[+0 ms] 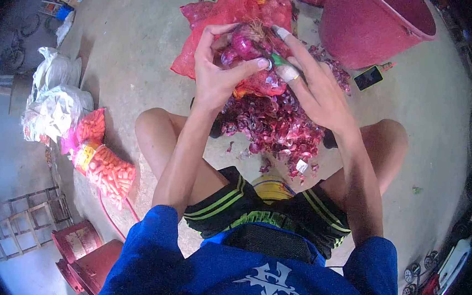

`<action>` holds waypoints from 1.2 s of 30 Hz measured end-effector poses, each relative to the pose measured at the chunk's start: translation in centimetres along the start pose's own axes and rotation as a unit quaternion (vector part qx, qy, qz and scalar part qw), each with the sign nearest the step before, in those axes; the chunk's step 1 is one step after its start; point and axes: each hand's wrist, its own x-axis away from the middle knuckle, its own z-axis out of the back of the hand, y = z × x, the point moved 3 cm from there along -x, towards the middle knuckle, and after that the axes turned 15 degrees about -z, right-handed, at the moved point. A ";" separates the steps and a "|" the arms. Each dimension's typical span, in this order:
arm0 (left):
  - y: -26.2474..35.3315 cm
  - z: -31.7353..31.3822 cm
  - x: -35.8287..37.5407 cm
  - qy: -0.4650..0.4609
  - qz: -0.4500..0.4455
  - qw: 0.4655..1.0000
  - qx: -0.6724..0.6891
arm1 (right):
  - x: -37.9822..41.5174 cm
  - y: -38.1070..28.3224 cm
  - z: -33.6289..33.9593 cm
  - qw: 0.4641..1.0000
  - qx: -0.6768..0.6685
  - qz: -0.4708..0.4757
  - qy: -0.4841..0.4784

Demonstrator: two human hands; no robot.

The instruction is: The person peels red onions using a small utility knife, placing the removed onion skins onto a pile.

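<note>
1. The red onion [244, 45] is held over the red mesh bag [224, 11], between the two hands.
2. The left hand [218, 71], at the bag's near side, curls round it, thumb and fingers gripping; this hand is nearer.
3. The right hand [317, 90], toward the bag's right, pinches a green-handled tool [278, 59]; the onion lies to that hand's left.
4. The onion's root tuft [260, 31] points toward the bag's far side, slightly right; its long axis appears to follow, though fingers hide some.

floor [127, 44] lies open left of the sack [185, 57]; bucket [347, 34] blocks right.
</note>
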 end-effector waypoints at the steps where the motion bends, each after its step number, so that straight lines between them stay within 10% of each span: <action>1: 0.2 -0.1 0.0 -0.005 0.008 1.000 0.009 | 0.0 -0.2 0.1 1.000 0.011 -0.001 -0.001; 12: 0.7 -0.4 -0.4 -0.015 -0.070 0.997 -0.031 | -0.4 0.5 -0.4 0.999 -0.002 0.024 0.044; 15: 0.5 0.2 -0.6 -0.053 0.079 0.994 0.057 | -0.7 0.4 -0.1 1.000 0.010 0.006 0.016; 21: 0.7 -0.1 -0.6 -0.061 -0.075 0.993 -0.065 | -0.9 1.2 -0.4 0.990 0.016 0.101 0.094; 24: -0.6 0.8 -0.2 -0.043 0.132 0.982 0.125 | -1.1 0.3 0.8 1.000 0.018 0.011 -0.012; 33: 1.1 -0.3 -0.4 -0.072 -0.128 0.980 -0.132 | -1.3 1.4 0.0 0.998 0.024 0.055 0.023; 36: 1.2 0.0 0.3 -0.065 0.103 0.991 0.063 | -1.9 2.0 0.1 0.997 -0.023 0.071 0.031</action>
